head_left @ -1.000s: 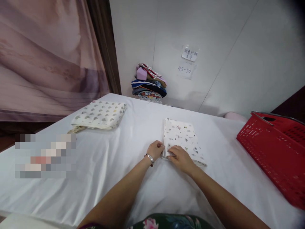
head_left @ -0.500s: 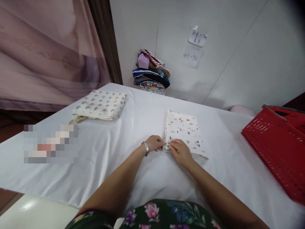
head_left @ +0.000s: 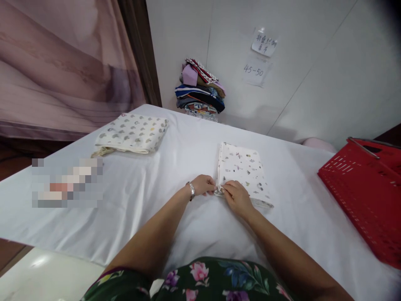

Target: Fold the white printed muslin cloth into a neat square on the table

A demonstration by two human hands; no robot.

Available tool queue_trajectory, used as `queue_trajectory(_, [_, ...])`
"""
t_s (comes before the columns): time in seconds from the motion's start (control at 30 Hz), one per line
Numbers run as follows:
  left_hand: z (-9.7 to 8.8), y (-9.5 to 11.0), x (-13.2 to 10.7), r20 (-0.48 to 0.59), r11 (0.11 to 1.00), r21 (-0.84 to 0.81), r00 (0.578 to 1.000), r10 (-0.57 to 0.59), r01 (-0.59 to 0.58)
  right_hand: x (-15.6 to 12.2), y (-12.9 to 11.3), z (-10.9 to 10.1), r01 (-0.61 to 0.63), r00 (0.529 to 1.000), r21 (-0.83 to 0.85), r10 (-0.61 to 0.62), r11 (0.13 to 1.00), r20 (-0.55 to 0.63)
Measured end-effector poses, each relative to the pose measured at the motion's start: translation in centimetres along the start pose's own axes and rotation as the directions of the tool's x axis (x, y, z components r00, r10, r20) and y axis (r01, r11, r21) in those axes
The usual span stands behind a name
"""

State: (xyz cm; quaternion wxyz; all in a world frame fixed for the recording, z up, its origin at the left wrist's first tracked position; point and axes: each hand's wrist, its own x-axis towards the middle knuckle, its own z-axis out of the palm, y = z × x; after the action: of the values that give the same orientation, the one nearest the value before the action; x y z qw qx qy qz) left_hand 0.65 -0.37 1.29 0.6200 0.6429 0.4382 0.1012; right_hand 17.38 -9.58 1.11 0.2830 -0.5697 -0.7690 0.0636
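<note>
A folded white cloth with small printed motifs [head_left: 242, 169] lies on the white-covered table [head_left: 163, 200] in front of me. My left hand [head_left: 203, 184], with a bracelet at the wrist, is closed and pinches the cloth's near left corner. My right hand [head_left: 237, 197] rests beside it on the same near edge, fingers pressed together on the fabric. Both hands meet at that corner. A second folded cloth with grey and yellow spots [head_left: 133, 133] lies at the far left of the table, away from both hands.
A red plastic basket [head_left: 366, 196] with a metal handle stands at the right edge. A stack of coloured folded fabrics [head_left: 200, 90] sits against the white wall behind the table, under two paper notes [head_left: 263, 44]. A pink curtain [head_left: 62, 71] hangs at left.
The view has tilted downward a little, so the table and my flowered clothing show more. Both hands stay pinched at the cloth's near left corner.
</note>
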Motion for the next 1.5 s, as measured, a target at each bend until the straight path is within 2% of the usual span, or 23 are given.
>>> queue_trajectory(0.13, [0.1,0.3,-0.2,0.000,1.000,0.000,1.000,-0.008,0.008,0.4,-0.4,0.3,-0.091,0.993,0.093,0.097,0.991,-0.066])
queue_trajectory(0.4, [0.0,0.5,-0.4,0.006,0.999,0.032,1.000,-0.012,0.012,-0.4,-0.5,1.4,0.061,0.998,-0.103,-0.062,0.993,-0.014])
queue_trajectory(0.57, [0.1,0.2,-0.3,0.001,1.000,0.025,1.000,-0.004,0.004,-0.7,-0.9,1.0,0.081,0.997,-0.101,-0.080,0.992,0.019])
queue_trajectory(0.73, [0.7,-0.4,0.2,-0.059,0.995,0.095,0.998,0.011,-0.005,0.3,-0.7,-0.9,-0.037,0.994,0.134,0.022,0.990,0.108])
queue_trajectory(0.87, [1.0,-0.5,0.3,-0.078,0.994,0.112,0.997,0.009,0.000,4.0,1.5,-2.5,-0.164,0.985,0.154,0.152,0.975,0.083])
queue_trajectory(0.93, [1.0,-0.5,0.3,-0.076,0.993,0.122,0.997,0.005,0.005,6.8,2.9,-2.8,-0.296,0.953,0.087,0.287,0.951,0.097])
queue_trajectory(1.0, [1.0,-0.6,0.3,-0.070,0.992,0.129,0.998,0.006,0.004,9.6,4.1,-2.5,-0.419,0.899,0.009,0.413,0.908,0.145])
queue_trajectory(1.17, [0.9,-0.8,0.4,-0.065,0.991,0.135,0.998,0.011,-0.002,14.5,5.5,-0.5,-0.529,0.804,-0.108,0.538,0.842,0.252])
queue_trajectory(1.3, [0.9,-0.8,0.4,-0.050,0.990,0.142,0.999,0.023,-0.015,15.6,5.8,0.6,-0.584,0.719,-0.181,0.607,0.792,0.338])
queue_trajectory(1.5, [1.0,-1.0,0.6,-0.066,0.991,0.134,0.997,0.035,-0.026,15.4,5.7,0.5,-0.651,0.662,-0.141,0.649,0.746,0.376])
